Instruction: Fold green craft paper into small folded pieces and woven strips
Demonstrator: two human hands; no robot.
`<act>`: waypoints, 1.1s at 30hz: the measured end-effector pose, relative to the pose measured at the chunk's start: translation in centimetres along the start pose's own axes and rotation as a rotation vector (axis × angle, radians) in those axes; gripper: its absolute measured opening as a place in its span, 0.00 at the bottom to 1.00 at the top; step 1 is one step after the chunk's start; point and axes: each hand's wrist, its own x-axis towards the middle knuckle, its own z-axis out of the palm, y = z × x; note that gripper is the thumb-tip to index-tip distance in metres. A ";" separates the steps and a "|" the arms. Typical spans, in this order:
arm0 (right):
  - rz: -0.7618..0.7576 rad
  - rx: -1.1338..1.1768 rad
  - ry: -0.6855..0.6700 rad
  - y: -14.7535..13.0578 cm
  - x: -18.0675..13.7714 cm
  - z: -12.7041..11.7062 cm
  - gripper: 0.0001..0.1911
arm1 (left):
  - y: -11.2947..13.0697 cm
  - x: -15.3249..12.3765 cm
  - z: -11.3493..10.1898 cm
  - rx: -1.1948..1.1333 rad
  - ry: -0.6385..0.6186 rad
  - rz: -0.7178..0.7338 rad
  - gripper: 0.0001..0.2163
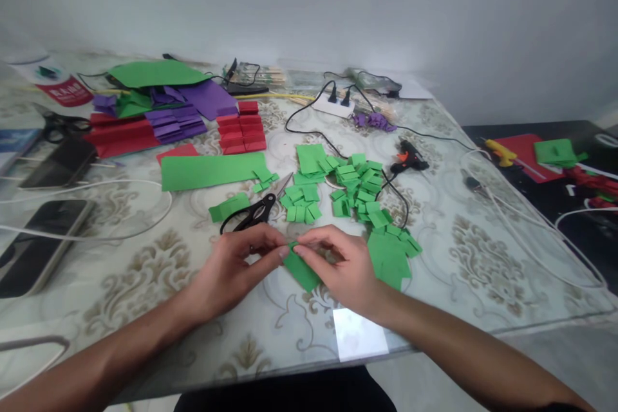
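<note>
A pale tabletop patterned with brown scrolls (458, 206) carried everything. On its far left half lay a long green paper rectangle (210, 172). Near the middle, the left hand (241, 264) pinched the far end of a short green paper strip (303, 270) between thumb and fingers; the right hand (347, 267) gripped that same end just beside it. Black-handled scissors (263, 209) lay just beyond the left hand, and a black-and-orange glue gun (410, 158) stood farther right. Small folded green paper pieces (360, 183) spread beyond the hands.

An uneven pinch could have creased the strip crookedly; a forward nudge of the left hand could have pushed the scissors into the pieces; a tug on the glue gun's black cable (405, 203) could have scattered them.

Counted: two hands, one long rectangle, one black-and-orange glue gun, one held strip, two scissors including a pair at far left (56, 122). The folded pieces overlapped too much to count.
</note>
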 end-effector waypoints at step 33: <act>-0.064 -0.011 -0.049 -0.7 0.6 -0.1 0.08 | -0.6 -0.3 -0.1 0.034 -0.039 -0.045 0.13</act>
